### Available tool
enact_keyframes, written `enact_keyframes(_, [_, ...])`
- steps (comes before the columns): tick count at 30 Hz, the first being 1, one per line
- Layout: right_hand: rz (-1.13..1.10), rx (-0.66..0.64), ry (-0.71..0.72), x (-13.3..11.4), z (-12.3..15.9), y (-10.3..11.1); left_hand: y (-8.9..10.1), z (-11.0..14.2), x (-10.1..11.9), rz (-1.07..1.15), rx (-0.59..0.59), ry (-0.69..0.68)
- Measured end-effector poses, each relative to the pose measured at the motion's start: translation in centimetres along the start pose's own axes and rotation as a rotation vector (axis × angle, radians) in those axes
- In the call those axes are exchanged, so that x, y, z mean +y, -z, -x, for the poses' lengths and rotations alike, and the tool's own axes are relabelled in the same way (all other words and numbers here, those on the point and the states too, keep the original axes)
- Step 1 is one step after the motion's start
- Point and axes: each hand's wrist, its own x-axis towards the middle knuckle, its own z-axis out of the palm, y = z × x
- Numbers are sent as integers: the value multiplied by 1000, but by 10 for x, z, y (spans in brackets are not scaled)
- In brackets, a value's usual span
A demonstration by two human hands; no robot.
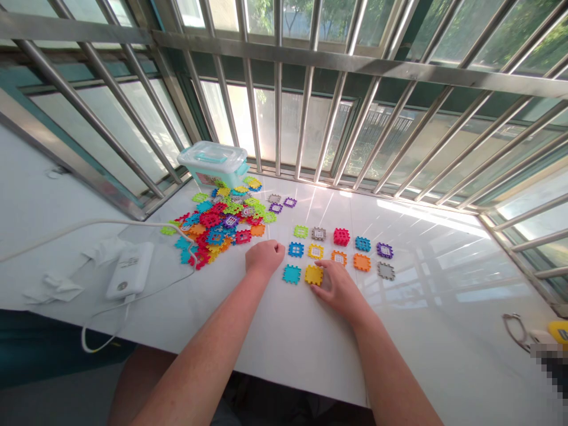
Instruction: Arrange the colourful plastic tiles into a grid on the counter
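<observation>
Glossy white tabletop, with a heap of multicoloured notched plastic squares on the left and a lidded teal plastic box right behind it, contents hidden. Left hand: fingers curled into a fist, can't tell if anything's inside. Right hand: fingers half open, thumb and index at the right-hand corners of a flat yellow notched plastic square in the front row, can't tell how firmly.

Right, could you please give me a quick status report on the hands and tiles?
Right hand at solid yellow tile. Left hand curled between tile pile and laid-out tiles, any contents hidden. White cable across pile's left edge.
</observation>
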Motion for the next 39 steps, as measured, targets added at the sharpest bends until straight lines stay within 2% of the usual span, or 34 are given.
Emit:
enact_keyframes(8, [-25, -4, -36, 4, 1, -1, 1, 0, 1, -7, 5, 5])
enact_keyframes(39, [-24, -10, -26, 2, 1, 2, 0, 1, 1, -12, -4, 12])
